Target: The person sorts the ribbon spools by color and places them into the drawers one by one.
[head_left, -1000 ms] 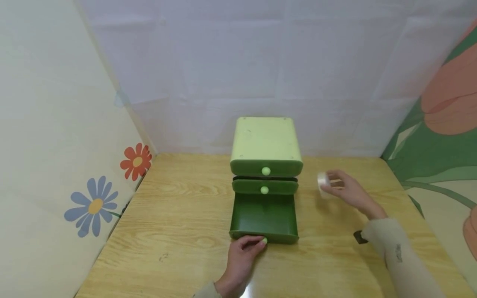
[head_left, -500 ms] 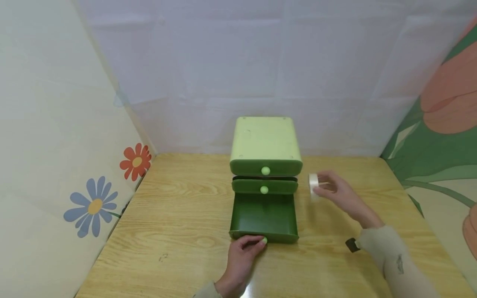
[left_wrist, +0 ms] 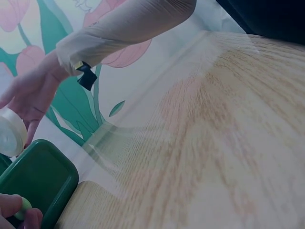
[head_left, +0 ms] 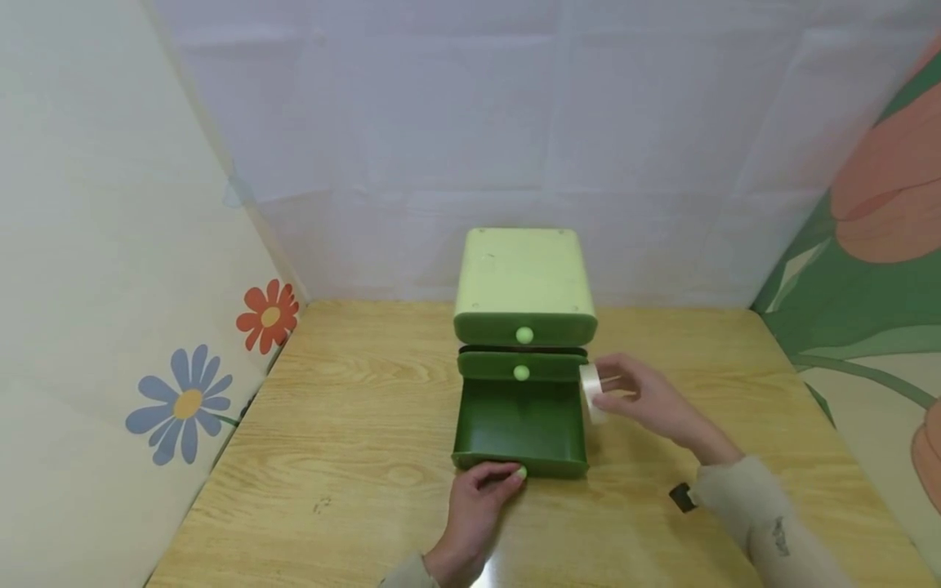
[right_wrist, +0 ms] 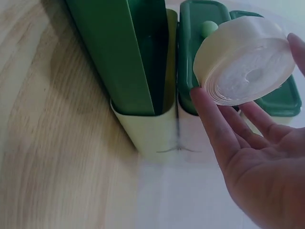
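A small drawer cabinet (head_left: 525,269) with a pale green shell stands on the table. Its dark green bottom drawer (head_left: 522,420) is pulled far out, and nothing lies on the visible floor. With thumb and fingers my left hand (head_left: 473,510) pinches that drawer's round light green knob (head_left: 523,473). My right hand (head_left: 650,400) holds a roll of whitish tape (head_left: 590,392) by its edges, just beside the drawer's right wall. The right wrist view shows the tape roll (right_wrist: 248,62) between thumb and fingertips, its wound layers visible.
Above the pulled-out drawer, the middle drawer (head_left: 488,367) sticks out slightly and the top drawer (head_left: 488,329) is closed. A white sheet (head_left: 441,147) hangs behind the wooden table (head_left: 353,441). Flower-printed panels (head_left: 867,212) stand at both sides. A black tag (head_left: 683,496) dangles from the right sleeve.
My right hand has carried the tape roll leftward and somewhat nearer to me, up to the drawer's right side. My left hand has stayed on the knob, and the drawer has not moved.
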